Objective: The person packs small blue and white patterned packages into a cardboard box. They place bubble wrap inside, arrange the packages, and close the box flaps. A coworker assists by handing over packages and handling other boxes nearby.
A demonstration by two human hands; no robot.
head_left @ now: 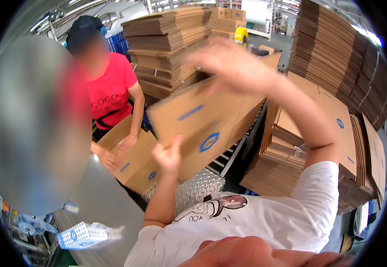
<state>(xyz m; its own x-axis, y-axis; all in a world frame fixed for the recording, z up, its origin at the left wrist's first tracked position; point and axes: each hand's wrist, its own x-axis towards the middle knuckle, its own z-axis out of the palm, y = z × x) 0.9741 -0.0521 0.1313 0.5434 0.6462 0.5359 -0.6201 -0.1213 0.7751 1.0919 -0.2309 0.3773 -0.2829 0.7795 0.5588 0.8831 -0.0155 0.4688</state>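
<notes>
A brown cardboard carton with blue printed marks is tilted in front of me, blurred at its left edge. My left hand is closed on its lower left side, thumb up against the board. Over the carton's top edge, my right hand is raised, smeared by motion, with its fingers stretched out. Whether it touches the carton, I cannot tell. Just left of my left hand stands another open carton. A co-worker in a red shirt has both hands at that carton.
Tall stacks of flattened cartons stand behind and at the far right. A lower carton pile is by my right arm. Below the held carton lie a roller conveyor and a tread plate. A metal table bears a blue-and-white tissue pack.
</notes>
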